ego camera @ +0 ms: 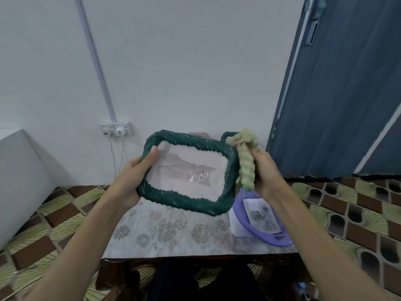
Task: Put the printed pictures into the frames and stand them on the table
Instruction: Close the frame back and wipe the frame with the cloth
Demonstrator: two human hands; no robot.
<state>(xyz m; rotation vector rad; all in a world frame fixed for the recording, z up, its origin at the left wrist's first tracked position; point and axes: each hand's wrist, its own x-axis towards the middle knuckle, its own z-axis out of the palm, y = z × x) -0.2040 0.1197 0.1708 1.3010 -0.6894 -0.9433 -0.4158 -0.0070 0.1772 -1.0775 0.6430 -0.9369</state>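
green frame [188, 200]: hovering over table [173, 235], long axis running L-R
L hand [132, 181]: gripping its L edge, thumb on glass
R hand [263, 170]: clutching light-green frame [246, 168], touching its R edge

left hand [132, 181] raised, fingers curled | right hand [265, 170] raised, gripping

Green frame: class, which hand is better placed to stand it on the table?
Probably left. The left hand grips the green frame; the right hand holds a cloth.
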